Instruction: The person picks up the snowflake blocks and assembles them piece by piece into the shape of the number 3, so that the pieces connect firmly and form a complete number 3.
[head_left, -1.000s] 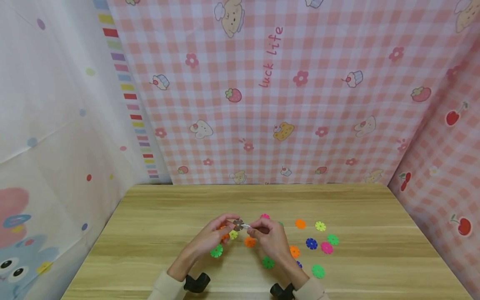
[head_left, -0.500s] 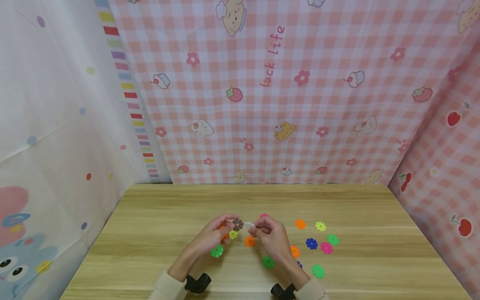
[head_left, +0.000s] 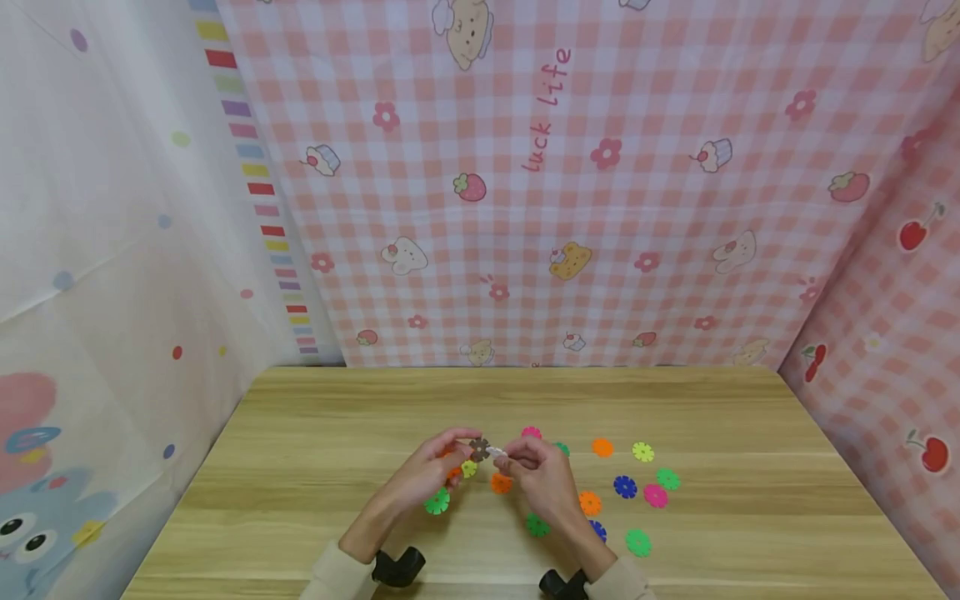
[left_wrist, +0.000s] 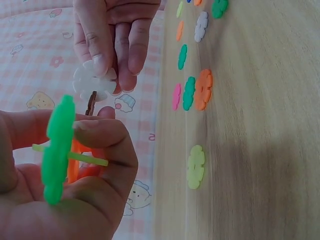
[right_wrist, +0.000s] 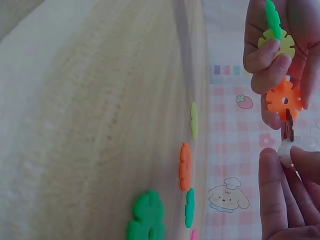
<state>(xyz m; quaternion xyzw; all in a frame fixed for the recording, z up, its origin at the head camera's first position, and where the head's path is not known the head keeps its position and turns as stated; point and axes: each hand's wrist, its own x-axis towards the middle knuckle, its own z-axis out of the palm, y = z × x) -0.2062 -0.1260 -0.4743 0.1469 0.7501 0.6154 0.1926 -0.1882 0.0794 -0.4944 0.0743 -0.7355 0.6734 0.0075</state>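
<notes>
My left hand [head_left: 420,479] holds a chain of slotted snowflake discs: a green disc [left_wrist: 60,150], a yellow disc [right_wrist: 285,44], an orange disc [right_wrist: 284,97] and a brown disc [head_left: 479,450] at the far end. Between thumb and fingers, my right hand [head_left: 543,479] pinches a white snowflake disc [left_wrist: 90,80]. The white disc's edge meets the brown disc, and the two stand crosswise. Whether their slots are engaged I cannot tell. Both hands are raised above the table, close together.
Loose snowflake discs lie on the wooden table [head_left: 300,492], mostly to the right: a blue disc [head_left: 625,487], a pink disc [head_left: 656,496], a yellow disc [head_left: 642,452] and several green and orange ones. A checked cloth [head_left: 570,208] hangs behind the table.
The white disc was near the brown one, then half a second ago showed its face with a small gap. Now it is turned edge-on and meets the brown disc again. The left hand barely moved.
</notes>
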